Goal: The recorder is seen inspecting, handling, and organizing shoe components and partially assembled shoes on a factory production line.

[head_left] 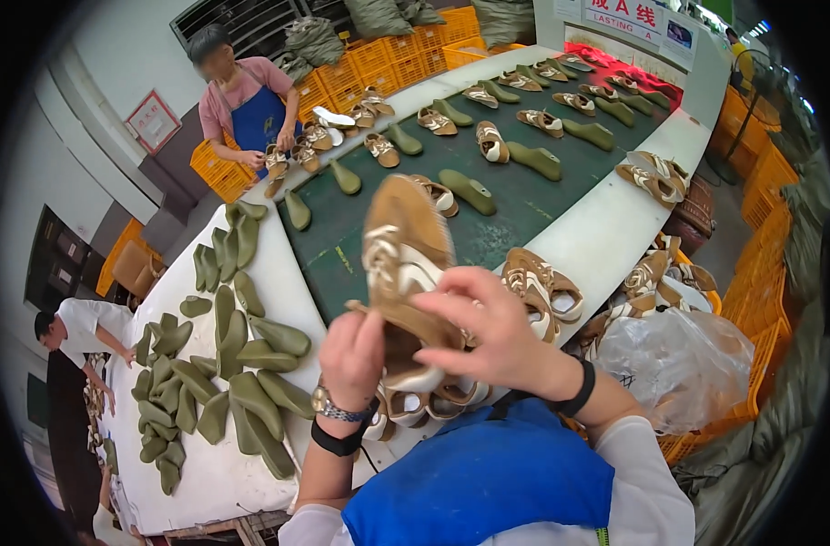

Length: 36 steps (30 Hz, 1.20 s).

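Note:
A brown sneaker (411, 218) with cream laces and side stripes is held up in front of me, toe pointing away and its opening toward me. My left hand (353, 357) pinches the left edge of the shoe's collar. On the right side of the opening, my right hand (492, 328) grips the collar with bent fingers. Below the hands, more sneakers (410, 407) of the same kind sit along the white table edge, partly hidden. Another pair of brown sneakers (533, 289) stands just right of my right hand.
Green shoe lasts (251, 400) lie heaped on the white table at left. Ahead, a green conveyor belt (324, 241) carries sneakers and lasts. A co-worker (251, 100) handles shoes across it; another person (87, 328) works at far left. A clear plastic bag (679, 364) and orange crates (770, 359) are at right.

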Each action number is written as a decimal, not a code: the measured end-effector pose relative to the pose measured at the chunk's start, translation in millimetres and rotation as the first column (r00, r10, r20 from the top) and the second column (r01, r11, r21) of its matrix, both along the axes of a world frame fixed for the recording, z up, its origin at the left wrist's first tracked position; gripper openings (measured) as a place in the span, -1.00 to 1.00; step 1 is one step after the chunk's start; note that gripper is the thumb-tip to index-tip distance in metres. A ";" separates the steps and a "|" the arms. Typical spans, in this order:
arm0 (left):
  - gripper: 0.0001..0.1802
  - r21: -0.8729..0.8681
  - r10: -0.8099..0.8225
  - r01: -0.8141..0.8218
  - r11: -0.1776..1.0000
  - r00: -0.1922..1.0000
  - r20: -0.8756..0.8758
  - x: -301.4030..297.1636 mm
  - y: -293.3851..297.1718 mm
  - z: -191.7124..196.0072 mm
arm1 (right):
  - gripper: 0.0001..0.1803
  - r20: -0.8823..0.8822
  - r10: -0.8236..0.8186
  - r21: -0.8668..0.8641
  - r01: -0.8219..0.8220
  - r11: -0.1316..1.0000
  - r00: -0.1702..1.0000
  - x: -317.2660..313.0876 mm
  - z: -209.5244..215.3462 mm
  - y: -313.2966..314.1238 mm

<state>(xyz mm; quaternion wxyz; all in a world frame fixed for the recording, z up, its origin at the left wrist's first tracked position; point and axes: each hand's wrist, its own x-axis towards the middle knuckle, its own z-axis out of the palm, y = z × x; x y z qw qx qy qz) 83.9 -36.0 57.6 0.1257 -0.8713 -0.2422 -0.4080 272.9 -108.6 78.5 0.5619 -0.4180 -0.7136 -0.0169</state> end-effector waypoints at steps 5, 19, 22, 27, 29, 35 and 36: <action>-0.58 -0.171 -0.074 0.124 0.977 0.959 0.273 -5.9 -5.4 -12.1 | -0.66 0.056 -0.068 -0.123 0.074 0.990 0.996 -18.1 -21.8 20.0; -0.62 -0.193 -0.126 0.204 0.960 0.928 0.351 -17.0 7.2 -29.9 | -0.67 0.215 -0.028 -0.258 0.085 0.962 0.976 -39.3 -23.3 25.4; -0.66 -0.376 0.005 0.174 0.910 0.903 0.429 -23.4 13.0 -34.5 | -0.75 0.090 0.157 -0.227 -0.134 0.965 0.983 -34.6 -27.0 32.3; -0.72 -0.486 -0.031 0.295 0.823 0.876 0.481 -29.7 15.5 -39.1 | -0.80 -0.177 0.282 -0.334 -0.327 0.884 0.943 -22.6 -44.2 26.8; -0.71 -0.419 -0.084 0.178 0.890 0.969 0.234 -26.0 15.3 -22.7 | -0.79 -0.276 0.231 -0.352 -0.322 0.879 0.933 -25.5 -38.2 27.5; -0.73 -0.423 -0.185 0.166 0.891 0.983 -0.004 -12.7 8.2 -2.3 | -0.71 -0.578 0.163 -0.245 -0.360 0.900 0.799 -27.6 -55.4 30.9; -0.73 -0.424 -0.181 0.165 0.891 0.983 0.002 -15.8 8.8 -0.5 | -0.71 -0.574 0.165 -0.248 -0.362 0.898 0.802 -22.5 -57.2 32.1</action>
